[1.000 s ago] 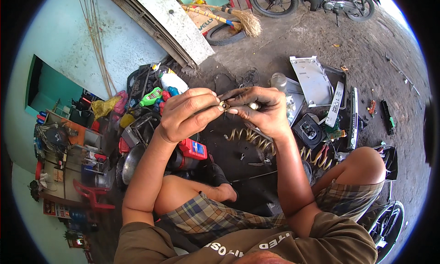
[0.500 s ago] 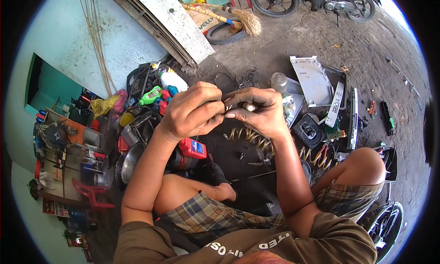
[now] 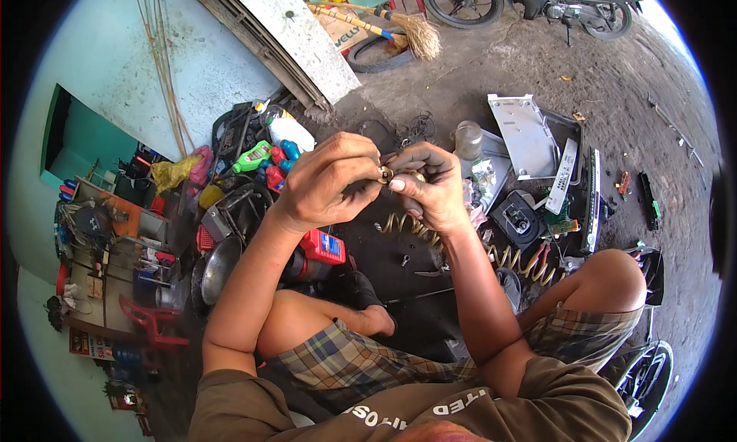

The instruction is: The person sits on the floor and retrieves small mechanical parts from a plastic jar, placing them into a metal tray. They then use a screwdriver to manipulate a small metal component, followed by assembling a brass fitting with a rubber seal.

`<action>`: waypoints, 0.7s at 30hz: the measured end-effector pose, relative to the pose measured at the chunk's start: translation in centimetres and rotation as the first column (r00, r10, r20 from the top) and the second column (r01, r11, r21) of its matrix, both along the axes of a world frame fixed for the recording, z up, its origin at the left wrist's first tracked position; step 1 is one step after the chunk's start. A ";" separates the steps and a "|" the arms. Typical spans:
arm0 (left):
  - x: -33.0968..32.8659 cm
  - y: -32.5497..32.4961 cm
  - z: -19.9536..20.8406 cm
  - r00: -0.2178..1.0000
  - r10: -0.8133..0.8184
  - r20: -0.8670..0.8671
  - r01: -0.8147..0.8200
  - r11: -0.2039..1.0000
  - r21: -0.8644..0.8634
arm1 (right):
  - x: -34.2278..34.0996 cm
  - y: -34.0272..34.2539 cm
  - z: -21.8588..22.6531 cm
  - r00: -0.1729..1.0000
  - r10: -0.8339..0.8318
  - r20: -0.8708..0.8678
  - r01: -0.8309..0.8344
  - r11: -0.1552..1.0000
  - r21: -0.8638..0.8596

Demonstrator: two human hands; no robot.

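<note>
My left hand (image 3: 330, 181) and my right hand (image 3: 431, 185) meet in front of me, fingertips nearly touching. Between them sits a small round brass-coloured metal fitting (image 3: 385, 174), with a dark hole facing me. The left thumb and fingers pinch one side of it; the right thumb and forefinger press on the other. Its far side is hidden by the fingers. Below the right hand, a yellowish coiled air hose (image 3: 414, 226) lies over the dark floor, partly covered by the wrist.
Red-handled pliers (image 3: 542, 256) rest right of my legs, near a silver metal casing (image 3: 526, 135) and a clear jar (image 3: 467, 140). To the left stand a red bottle (image 3: 323, 246), a metal bowl (image 3: 221, 270) and a green bottle (image 3: 252, 157). A motorcycle (image 3: 530, 3) is parked at the far side.
The brass fitting has gone from between my right fingers to the fingertips of both hands. My right hand has shifted slightly left and turned; the left has moved slightly right.
</note>
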State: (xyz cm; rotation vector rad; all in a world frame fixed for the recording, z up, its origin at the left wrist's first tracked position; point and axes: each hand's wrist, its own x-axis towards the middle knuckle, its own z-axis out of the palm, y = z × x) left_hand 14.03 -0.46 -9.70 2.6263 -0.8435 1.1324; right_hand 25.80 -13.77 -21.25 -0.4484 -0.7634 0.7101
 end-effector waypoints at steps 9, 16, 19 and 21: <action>-0.1 0.1 -0.2 1.000 0.027 0.011 -0.027 1.000 0.008 | -0.4 0.6 -0.5 0.994 0.067 -0.089 -0.062 0.996 0.060; -0.1 0.1 0.0 1.000 0.026 0.010 -0.026 0.998 0.050 | -0.5 0.6 -0.4 0.990 0.077 -0.119 -0.068 0.995 0.079; -0.1 0.2 -0.1 1.000 0.015 0.009 -0.015 0.999 0.042 | -0.5 0.5 -0.4 0.991 0.078 -0.105 -0.071 0.995 0.077; 0.0 0.3 -0.4 1.000 0.005 0.008 -0.005 1.000 0.015 | -0.3 0.5 -0.4 0.993 0.074 -0.093 -0.067 0.995 0.075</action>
